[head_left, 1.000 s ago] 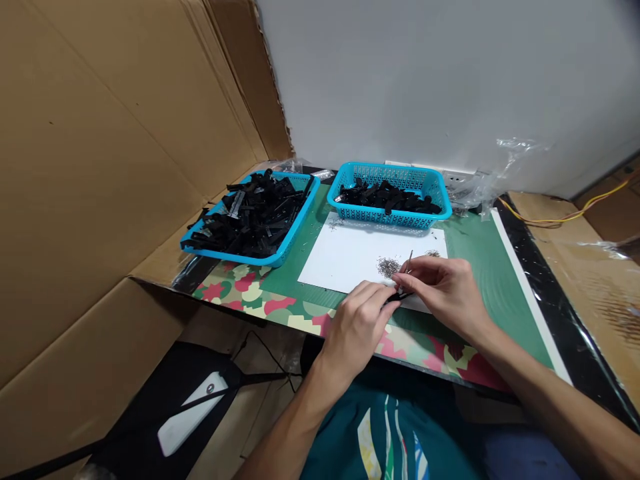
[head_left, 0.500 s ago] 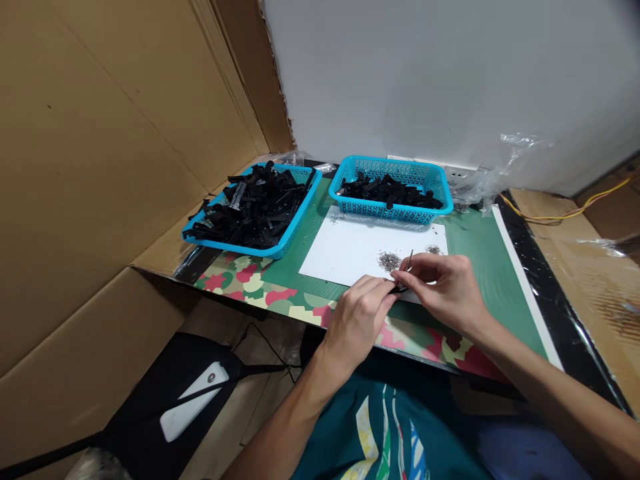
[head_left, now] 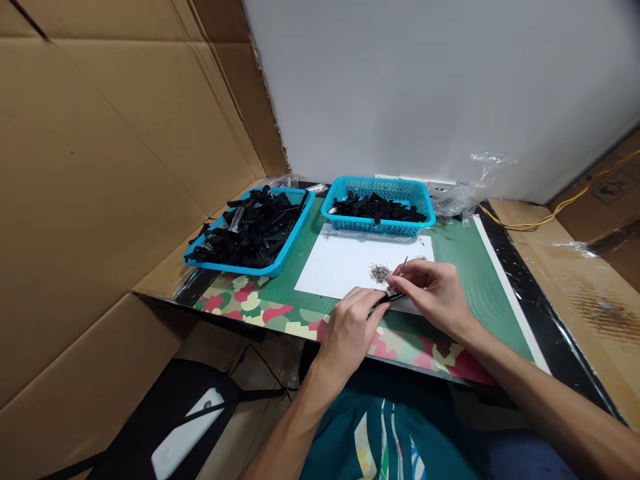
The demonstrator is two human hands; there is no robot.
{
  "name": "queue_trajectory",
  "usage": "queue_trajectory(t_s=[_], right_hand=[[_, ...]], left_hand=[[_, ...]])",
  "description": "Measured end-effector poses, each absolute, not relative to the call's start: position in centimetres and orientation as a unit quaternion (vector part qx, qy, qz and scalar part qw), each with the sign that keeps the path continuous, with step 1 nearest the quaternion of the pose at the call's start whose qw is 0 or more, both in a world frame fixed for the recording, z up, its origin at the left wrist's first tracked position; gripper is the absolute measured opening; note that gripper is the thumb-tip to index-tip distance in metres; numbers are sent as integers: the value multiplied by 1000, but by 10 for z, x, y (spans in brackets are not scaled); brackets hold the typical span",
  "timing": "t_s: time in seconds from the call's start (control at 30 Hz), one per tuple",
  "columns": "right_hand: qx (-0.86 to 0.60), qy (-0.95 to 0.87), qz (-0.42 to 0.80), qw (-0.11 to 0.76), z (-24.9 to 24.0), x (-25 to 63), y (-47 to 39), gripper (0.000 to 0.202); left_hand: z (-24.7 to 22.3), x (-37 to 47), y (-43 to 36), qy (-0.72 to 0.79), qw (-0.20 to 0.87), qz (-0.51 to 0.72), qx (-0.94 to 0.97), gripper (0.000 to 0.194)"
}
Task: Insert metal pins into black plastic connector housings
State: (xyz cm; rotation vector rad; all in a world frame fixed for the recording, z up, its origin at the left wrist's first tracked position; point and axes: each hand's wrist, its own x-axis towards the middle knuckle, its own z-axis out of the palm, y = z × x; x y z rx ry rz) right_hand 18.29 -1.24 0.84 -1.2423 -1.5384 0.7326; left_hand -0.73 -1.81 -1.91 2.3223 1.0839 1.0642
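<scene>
My left hand [head_left: 353,325] is closed on a small black part [head_left: 391,297] above the near edge of a white sheet [head_left: 330,263]. Beside it, my right hand [head_left: 436,291] pinches a thin metal tool [head_left: 404,265], which stands slightly tilted with its upper end showing above the fingers. The fingertips of both hands nearly meet at the black part, and the tool's lower end is hidden there. A pile of tiny metal pieces [head_left: 380,273] lies on the sheet just beyond my fingers. A smaller pile [head_left: 421,259] sits partly behind my right hand.
Two blue baskets hold black parts: a wide one [head_left: 273,269] at the left and a smaller one [head_left: 383,228] behind the sheet. Cardboard [head_left: 125,147] walls the left side. Clear plastic [head_left: 457,199] and yellow wires [head_left: 565,201] lie at the back right. A white phone [head_left: 187,433] rests below left.
The camera view has shifted, so the baskets sit lower in the picture. More of the black part now shows between my hands, and the tool leans more to the right.
</scene>
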Motion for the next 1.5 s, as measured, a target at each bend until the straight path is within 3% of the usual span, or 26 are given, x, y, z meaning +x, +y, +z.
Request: queue_trajectory(t_s=[0.17, 0.47, 0.57, 0.7, 0.8, 1.1, 1.27, 1.5], right_hand=[[-530, -577, 230, 578, 12, 203, -1, 18], [-553, -531, 178, 616, 11, 228, 15, 23], [-561, -536, 161, 611, 9, 229, 17, 24], [-572, -554, 153, 585, 5, 230, 20, 26], [-577, -571, 148, 565, 2, 229, 21, 27], [-612, -569, 150, 528, 3, 246, 28, 34], [-657, -627, 175, 380, 0, 269, 35, 31], [-634, -660, 226, 333, -6, 277, 37, 21]], left_hand=[[-17, -9, -18, 393, 192, 379, 816, 14], [-5, -12, -9, 428, 243, 369, 789, 12], [17, -7, 16, 427, 214, 401, 781, 14], [60, 16, 73, 423, 99, 415, 799, 9], [83, 46, 120, 430, 31, 357, 829, 10], [75, 85, 164, 352, 33, 220, 909, 11], [84, 31, 168, 388, 32, 218, 895, 28], [113, -112, 182, 571, -59, 159, 803, 24]])
